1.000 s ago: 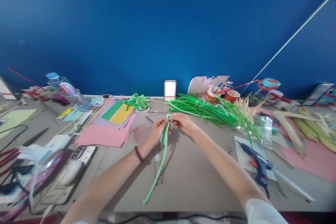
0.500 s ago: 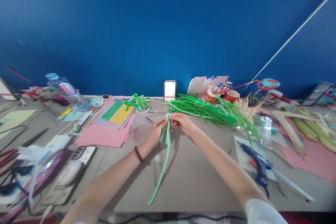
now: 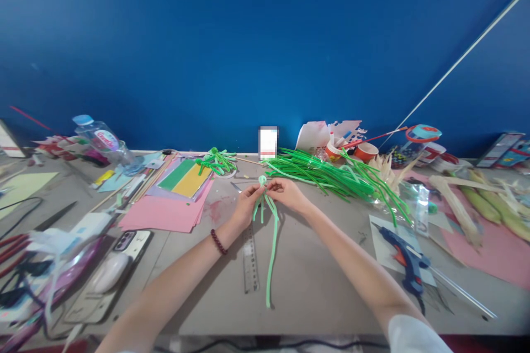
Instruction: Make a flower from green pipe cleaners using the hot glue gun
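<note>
Fingers (image 3: 255, 191) of both hands pinched on a looped pale green pipe cleaner (image 3: 274, 238)

Observed: left hand (image 3: 245, 207) has thumb and forefinger drawn together on the piece, just under its small loop. Right hand (image 3: 290, 196) meets it there from the other side, thumb and forefinger likewise brought to a close pinch. Exact contact of the right fingertips too small for me to resolve.

Position: piece held over the bench (image 3: 314, 287), well back from the front edge. Loop uppermost; one long strand trails toward the front edge, shorter ends hang by the left fingers. Whether the long strand touches the surface, I cannot tell.

Surroundings: clear ruler (image 3: 250, 267) flat below the hands, running toward the front edge. Bundle of green stems (image 3: 323, 174) near the back edge, to the right; small green cluster (image 3: 217, 161) near the same edge, to the left. Pink sheets (image 3: 161, 215) left of the left hand. Glue gun (image 3: 409, 262) toward the right, partly over a pale sheet (image 3: 379, 244).
</note>
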`<control>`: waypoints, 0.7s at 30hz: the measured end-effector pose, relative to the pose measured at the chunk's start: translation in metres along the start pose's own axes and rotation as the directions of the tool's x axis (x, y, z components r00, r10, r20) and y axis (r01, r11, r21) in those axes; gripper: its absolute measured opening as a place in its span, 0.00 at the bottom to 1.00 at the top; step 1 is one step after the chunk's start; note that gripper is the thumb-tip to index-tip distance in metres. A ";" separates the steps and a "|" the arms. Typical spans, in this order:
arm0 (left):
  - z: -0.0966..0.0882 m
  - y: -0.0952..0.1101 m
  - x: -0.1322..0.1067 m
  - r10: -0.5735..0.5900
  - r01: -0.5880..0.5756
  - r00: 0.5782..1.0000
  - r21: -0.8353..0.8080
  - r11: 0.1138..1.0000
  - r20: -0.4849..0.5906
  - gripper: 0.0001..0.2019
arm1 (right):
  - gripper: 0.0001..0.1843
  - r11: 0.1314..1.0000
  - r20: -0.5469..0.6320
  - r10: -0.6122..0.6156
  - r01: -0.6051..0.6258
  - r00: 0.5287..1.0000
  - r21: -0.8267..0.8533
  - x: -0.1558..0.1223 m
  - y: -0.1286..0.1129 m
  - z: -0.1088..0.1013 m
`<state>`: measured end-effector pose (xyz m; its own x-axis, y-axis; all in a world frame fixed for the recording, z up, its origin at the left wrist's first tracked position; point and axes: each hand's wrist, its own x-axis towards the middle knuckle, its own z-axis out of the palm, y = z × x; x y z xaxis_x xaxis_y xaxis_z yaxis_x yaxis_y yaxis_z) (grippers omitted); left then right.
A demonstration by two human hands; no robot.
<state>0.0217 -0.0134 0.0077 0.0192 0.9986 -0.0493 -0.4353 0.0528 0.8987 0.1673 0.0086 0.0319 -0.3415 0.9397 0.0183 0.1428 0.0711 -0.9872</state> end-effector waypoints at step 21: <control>0.011 0.005 -0.002 -0.037 0.025 0.990 -0.092 0.995 -0.134 0.12 | 0.08 0.868 -0.150 -0.238 0.141 0.960 -0.476 -0.006 -0.017 0.000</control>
<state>0.0295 -0.0155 0.0175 -0.0851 0.9865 -0.1402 -0.5156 0.0768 0.8534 0.1669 0.0021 0.0487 -0.2227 0.9350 0.2759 0.5178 0.3533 -0.7792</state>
